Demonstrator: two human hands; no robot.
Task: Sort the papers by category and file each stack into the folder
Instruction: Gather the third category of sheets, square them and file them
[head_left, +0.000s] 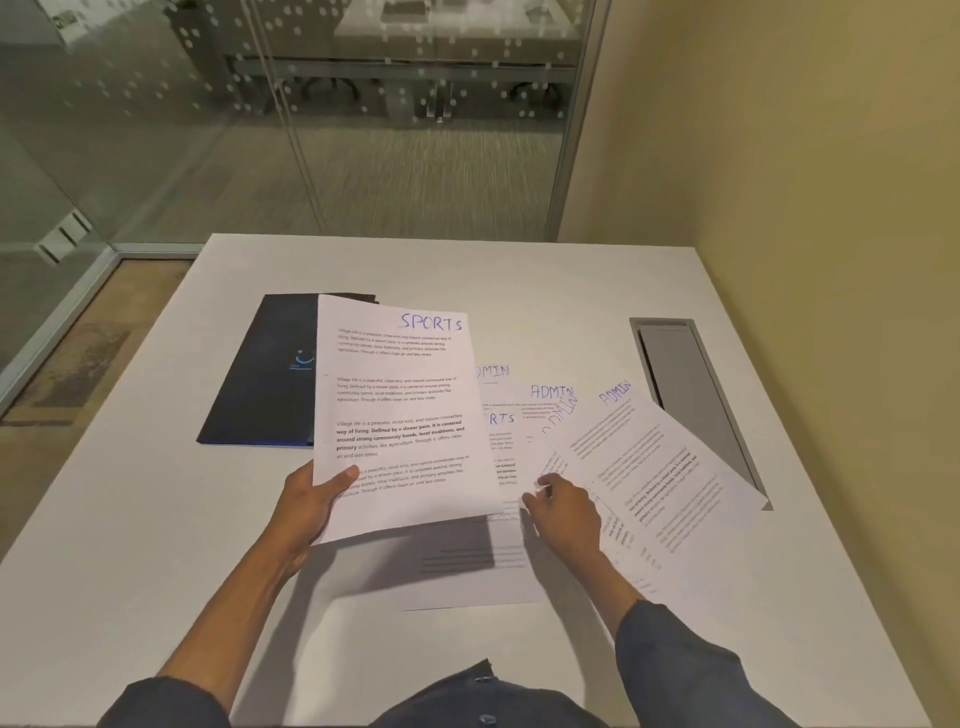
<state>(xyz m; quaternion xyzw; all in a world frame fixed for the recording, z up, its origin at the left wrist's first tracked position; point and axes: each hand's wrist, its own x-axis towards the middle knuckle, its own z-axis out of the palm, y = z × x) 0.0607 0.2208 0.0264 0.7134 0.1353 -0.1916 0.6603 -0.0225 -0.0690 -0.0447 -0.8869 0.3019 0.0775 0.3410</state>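
My left hand (310, 504) grips the lower left corner of a sheet headed SPORTS (400, 415) and holds it raised above the white table (156, 519). To its right, several overlapping sheets (654, 467) headed ADMIN lie fanned on the table, with another SPORTS sheet (501, 431) partly covered among them. My right hand (563, 514) rests on this pile, its fingertips pinching at the lower edges of the fanned sheets. A dark blue folder (265, 374) lies closed at the back left, partly hidden behind the raised sheet.
A grey cable hatch (691, 395) is set into the table at the right, under a corner of the fanned papers. A yellow wall (805, 156) borders the table on the right. A glass partition (311, 130) stands beyond the far edge.
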